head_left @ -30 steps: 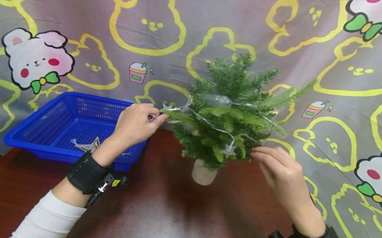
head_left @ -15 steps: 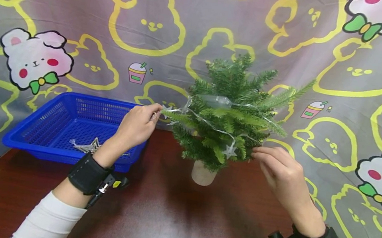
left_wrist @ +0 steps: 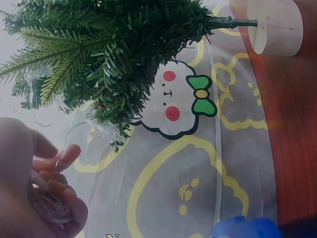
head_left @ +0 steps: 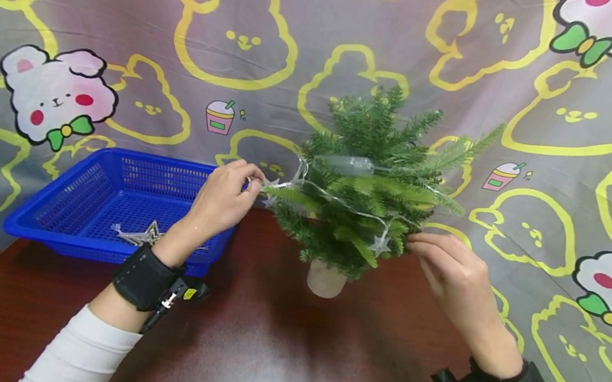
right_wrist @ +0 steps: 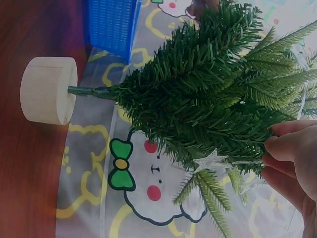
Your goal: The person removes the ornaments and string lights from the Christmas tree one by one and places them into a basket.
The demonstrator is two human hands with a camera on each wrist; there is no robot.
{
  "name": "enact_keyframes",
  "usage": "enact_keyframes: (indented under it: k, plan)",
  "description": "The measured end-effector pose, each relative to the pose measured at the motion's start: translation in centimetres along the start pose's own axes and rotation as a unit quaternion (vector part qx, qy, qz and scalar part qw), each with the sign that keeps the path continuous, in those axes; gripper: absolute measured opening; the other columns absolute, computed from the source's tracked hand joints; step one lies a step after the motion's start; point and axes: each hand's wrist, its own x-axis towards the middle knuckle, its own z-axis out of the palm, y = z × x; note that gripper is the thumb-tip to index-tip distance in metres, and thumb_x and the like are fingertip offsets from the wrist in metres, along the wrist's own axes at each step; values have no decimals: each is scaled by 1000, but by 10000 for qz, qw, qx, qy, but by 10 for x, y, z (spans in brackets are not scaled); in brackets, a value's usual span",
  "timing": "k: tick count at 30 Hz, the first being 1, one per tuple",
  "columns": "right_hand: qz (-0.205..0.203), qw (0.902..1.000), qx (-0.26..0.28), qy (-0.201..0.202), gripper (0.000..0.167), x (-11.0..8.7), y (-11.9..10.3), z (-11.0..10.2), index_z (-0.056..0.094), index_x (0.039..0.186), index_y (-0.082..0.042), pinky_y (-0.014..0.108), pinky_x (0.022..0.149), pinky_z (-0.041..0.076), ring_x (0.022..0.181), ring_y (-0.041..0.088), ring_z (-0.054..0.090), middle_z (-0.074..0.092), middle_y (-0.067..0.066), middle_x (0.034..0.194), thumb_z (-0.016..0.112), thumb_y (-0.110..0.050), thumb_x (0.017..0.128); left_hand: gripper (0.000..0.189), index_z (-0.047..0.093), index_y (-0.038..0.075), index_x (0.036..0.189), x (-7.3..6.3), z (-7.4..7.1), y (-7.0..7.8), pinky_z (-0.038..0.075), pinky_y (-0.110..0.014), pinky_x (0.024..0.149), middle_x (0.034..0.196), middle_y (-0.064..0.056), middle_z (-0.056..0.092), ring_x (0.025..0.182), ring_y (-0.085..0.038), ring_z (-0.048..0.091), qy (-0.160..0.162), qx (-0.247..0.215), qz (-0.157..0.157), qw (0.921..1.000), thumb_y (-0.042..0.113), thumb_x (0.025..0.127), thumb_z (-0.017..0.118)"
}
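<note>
A small artificial Christmas tree (head_left: 375, 129) stands on a pale wooden base (head_left: 326, 281). Clear star string lights (head_left: 347, 206) run across its front, with a clear case (head_left: 352, 166) lying on the upper branches and a star (head_left: 380, 245) hanging low on the right. At the tree's left side my left hand (head_left: 226, 200) holds the string lights; the left wrist view shows a clear coil (left_wrist: 49, 203) within its curled fingers and a strand leading to the foliage. On the other side my right hand (head_left: 454, 275) pinches a branch tip (right_wrist: 262, 141) between thumb and fingers.
A blue plastic basket (head_left: 113, 156) sits to the left on the dark wooden table (head_left: 261, 353), with a star ornament (head_left: 146, 234) inside, partly behind my left forearm. A patterned cloth (head_left: 282, 20) hangs close behind the tree.
The tree's front foliage, the clear case and the low star have shifted slightly to the right. My left hand has turned a little at the string lights; the right hand has barely moved.
</note>
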Motion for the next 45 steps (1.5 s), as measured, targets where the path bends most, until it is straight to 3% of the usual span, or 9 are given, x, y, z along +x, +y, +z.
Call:
enact_keyframes:
  k: [4,9,13,19,25,30,33,40,45]
  plan:
    - [58,10000,-27,7,32,-1,4,0,75,97,-3,14,99,42,94,27,69,74,12,103,51,-21,104,23,72,9,101,-2,0,2,39,-36,65,89,-8,61,74,-25,50,-46,102,-149,9998,24,85,64]
    - [114,9999,-40,43,20,-4,8,0,75,97,-1,13,100,41,94,28,68,74,13,103,57,-10,98,39,74,10,98,-5,2,4,43,-38,65,90,-7,59,76,-24,53,0,284,-220,9994,40,76,83]
    - [87,9998,-44,148,15,-5,10,2,75,96,-1,15,97,42,92,28,68,74,13,102,60,-4,94,38,72,11,86,-5,3,5,43,-38,63,85,-6,57,74,-24,53,161,397,-228,9988,40,69,88]
    - [164,9998,-18,134,14,-6,9,3,75,96,-1,15,97,42,94,27,67,74,12,103,62,0,90,32,57,11,73,-3,4,6,36,-35,60,78,-5,48,68,-23,46,250,389,-130,9988,26,68,85]
    - [240,9996,-62,131,17,-4,7,2,74,97,-1,14,97,41,94,28,66,73,13,104,59,-2,90,31,48,11,71,-2,7,5,33,-32,62,75,-3,43,68,-22,42,269,179,73,9994,15,69,79]
    - [191,9994,-49,284,27,-1,3,-2,75,98,-2,10,102,38,94,29,67,74,13,103,54,-18,101,23,53,8,75,1,10,5,37,-34,64,75,-6,53,69,-23,48,309,132,225,9992,10,69,75]
    - [160,9986,-2,502,30,3,-2,-6,76,98,-2,10,102,39,92,28,67,74,13,102,55,-23,102,15,60,7,81,2,12,4,43,-37,67,76,-8,61,71,-24,55,339,143,301,9989,8,71,71]
    - [-147,9905,265,1343,31,17,-26,-15,77,88,1,12,93,44,81,26,66,74,16,90,59,-22,99,15,71,5,90,3,12,3,47,-41,72,79,-10,64,74,-25,60,204,156,453,9986,9,76,68]
    - [-466,9833,653,1634,29,30,-47,-17,76,84,2,17,91,48,78,27,65,73,18,83,64,-21,96,14,73,5,91,3,11,2,48,-41,73,82,-10,65,76,-25,61,159,131,568,9982,8,79,66]
